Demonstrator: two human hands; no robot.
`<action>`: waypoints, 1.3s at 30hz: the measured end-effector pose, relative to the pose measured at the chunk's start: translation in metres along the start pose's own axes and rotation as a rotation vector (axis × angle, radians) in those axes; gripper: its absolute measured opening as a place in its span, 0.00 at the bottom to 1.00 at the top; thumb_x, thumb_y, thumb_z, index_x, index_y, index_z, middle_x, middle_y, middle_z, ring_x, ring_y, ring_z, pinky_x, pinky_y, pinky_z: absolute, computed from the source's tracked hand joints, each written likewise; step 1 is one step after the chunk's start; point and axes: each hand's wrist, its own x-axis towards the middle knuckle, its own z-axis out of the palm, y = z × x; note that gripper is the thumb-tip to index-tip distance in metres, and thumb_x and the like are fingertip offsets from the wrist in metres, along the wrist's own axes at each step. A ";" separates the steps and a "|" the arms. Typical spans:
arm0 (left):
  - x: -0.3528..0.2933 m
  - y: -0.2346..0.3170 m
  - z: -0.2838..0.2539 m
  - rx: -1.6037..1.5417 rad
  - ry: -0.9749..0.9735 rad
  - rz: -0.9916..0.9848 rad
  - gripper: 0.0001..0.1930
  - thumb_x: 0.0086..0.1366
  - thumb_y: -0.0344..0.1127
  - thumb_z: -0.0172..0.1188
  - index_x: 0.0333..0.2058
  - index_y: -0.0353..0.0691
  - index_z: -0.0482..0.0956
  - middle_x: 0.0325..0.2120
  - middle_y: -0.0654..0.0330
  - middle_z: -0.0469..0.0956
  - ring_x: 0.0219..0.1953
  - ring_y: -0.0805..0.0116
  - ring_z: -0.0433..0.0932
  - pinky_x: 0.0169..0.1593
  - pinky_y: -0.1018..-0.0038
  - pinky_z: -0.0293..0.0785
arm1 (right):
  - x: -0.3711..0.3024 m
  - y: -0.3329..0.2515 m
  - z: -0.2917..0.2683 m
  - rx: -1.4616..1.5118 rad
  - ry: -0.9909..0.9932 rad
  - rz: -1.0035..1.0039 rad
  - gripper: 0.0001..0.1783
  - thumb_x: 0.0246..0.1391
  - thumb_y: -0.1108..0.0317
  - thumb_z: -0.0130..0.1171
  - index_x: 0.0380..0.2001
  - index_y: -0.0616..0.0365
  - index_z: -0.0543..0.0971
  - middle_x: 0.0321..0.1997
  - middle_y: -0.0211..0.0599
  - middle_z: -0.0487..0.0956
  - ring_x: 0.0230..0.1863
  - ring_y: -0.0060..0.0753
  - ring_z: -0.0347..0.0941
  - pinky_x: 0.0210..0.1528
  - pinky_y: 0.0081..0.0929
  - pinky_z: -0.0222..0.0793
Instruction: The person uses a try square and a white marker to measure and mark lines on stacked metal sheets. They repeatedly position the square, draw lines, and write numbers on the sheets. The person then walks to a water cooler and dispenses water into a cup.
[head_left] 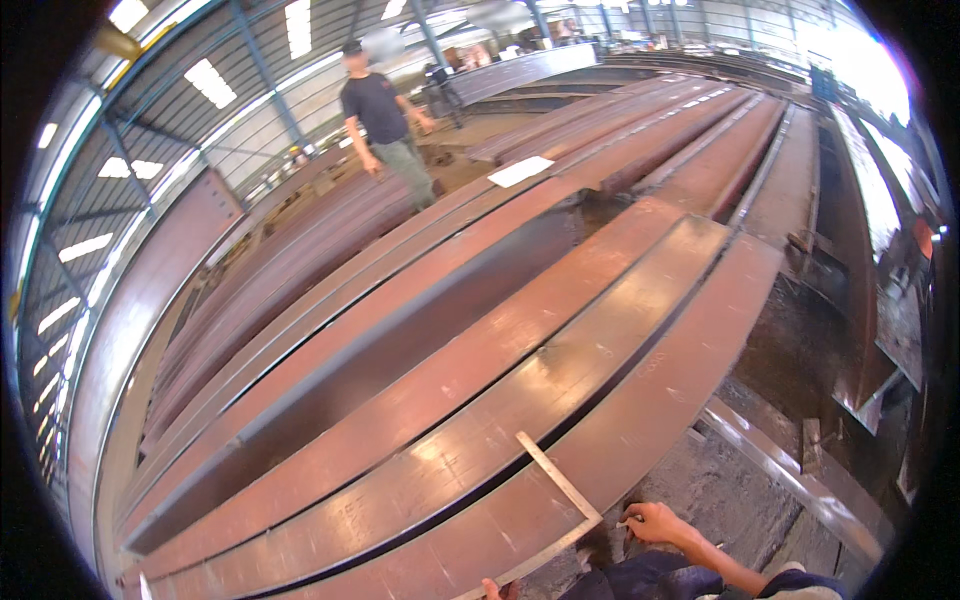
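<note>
An L-shaped square (560, 477), pale along its blades, lies across the nearest reddish-brown steel beam (655, 385). Its short blade reaches over the dark gap to the neighbouring beam (560, 365), and its corner sits at the near edge. At the lower edge of the picture, my left hand (497, 590) is closed on the long blade; only part of its fingers shows. My right hand (655, 522) is just right of the square's corner, off the beam, with fingers pinched around a small whitish piece (624, 521) that looks like chalk.
More long steel beams (300, 270) lie side by side leftward and ahead, with deep gaps between them. A person (385, 120) in a dark shirt stands beyond them. A white sheet (520, 171) rests on one beam. Metal bars (790, 480) and dirty ground lie at right.
</note>
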 end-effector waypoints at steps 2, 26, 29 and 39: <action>-0.005 0.024 0.007 0.015 -0.034 0.138 0.14 0.63 0.30 0.64 0.44 0.31 0.75 0.35 0.55 0.78 0.32 0.66 0.78 0.30 0.73 0.77 | -0.008 0.010 -0.005 -0.052 0.039 -0.025 0.16 0.56 0.63 0.51 0.43 0.54 0.82 0.28 0.40 0.84 0.32 0.40 0.82 0.41 0.37 0.77; -0.215 -0.067 0.307 0.237 -0.895 0.145 0.18 0.64 0.35 0.60 0.47 0.27 0.78 0.43 0.43 0.78 0.45 0.53 0.77 0.50 0.58 0.76 | -0.180 0.310 -0.220 0.163 0.864 0.490 0.16 0.51 0.62 0.52 0.38 0.59 0.81 0.40 0.56 0.81 0.43 0.63 0.77 0.46 0.55 0.72; -0.217 -0.071 0.304 0.204 -0.822 0.126 0.18 0.64 0.35 0.60 0.47 0.27 0.78 0.43 0.43 0.77 0.46 0.52 0.77 0.51 0.57 0.75 | -0.168 0.319 -0.265 0.139 0.987 0.413 0.16 0.52 0.61 0.53 0.39 0.60 0.81 0.39 0.56 0.82 0.44 0.62 0.78 0.46 0.56 0.72; -0.181 -0.071 0.201 0.031 -0.245 0.117 0.13 0.66 0.40 0.61 0.41 0.38 0.74 0.36 0.58 0.77 0.38 0.66 0.78 0.40 0.72 0.78 | -0.087 0.210 -0.330 0.572 0.575 -0.063 0.14 0.63 0.63 0.54 0.43 0.64 0.77 0.27 0.33 0.84 0.22 0.19 0.73 0.24 0.23 0.68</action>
